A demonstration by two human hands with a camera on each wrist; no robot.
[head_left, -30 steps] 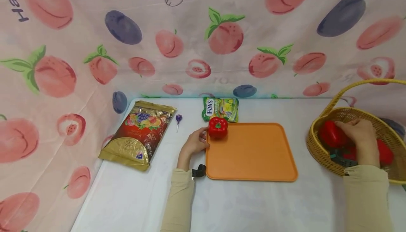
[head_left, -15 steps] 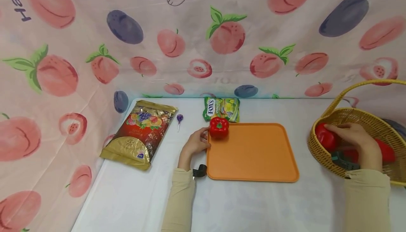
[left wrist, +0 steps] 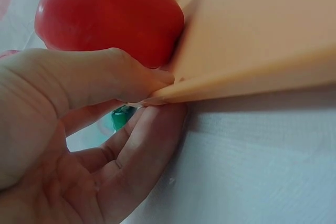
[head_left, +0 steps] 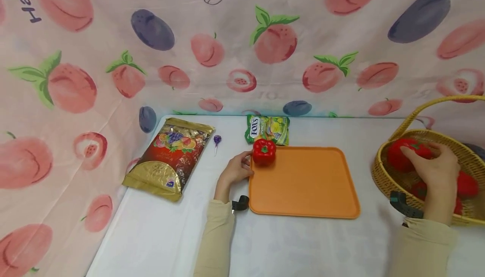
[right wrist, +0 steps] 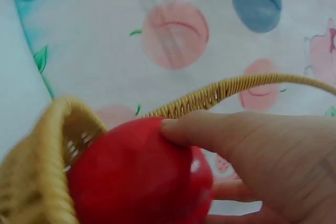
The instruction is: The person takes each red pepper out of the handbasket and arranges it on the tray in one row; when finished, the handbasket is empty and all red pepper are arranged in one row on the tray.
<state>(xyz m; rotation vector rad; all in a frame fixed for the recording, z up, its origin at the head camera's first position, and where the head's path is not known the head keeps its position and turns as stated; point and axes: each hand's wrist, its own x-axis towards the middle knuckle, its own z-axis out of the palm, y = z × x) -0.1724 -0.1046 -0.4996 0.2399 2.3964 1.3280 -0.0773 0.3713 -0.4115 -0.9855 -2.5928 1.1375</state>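
Observation:
My left hand pinches the left edge of an orange tray; in the left wrist view the thumb lies on top and fingers curl under the rim. A red bell pepper sits on the tray's far left corner, right by that hand. At the right, my right hand grips another red bell pepper inside the left part of a wicker basket. The right wrist view shows the thumb on this pepper, close to the basket rim; the other fingertips are hidden behind it.
More red produce lies in the basket, partly covered by my right arm. The basket's tall handle arches above it. Behind the tray is a green Fox's candy bag. A purple lollipop and a red-gold candy bag lie left.
My right hand has changed its hold on the pepper in the basket, which now sits higher with its green top showing. The left hand stays on the tray edge. The head view has shifted slightly.

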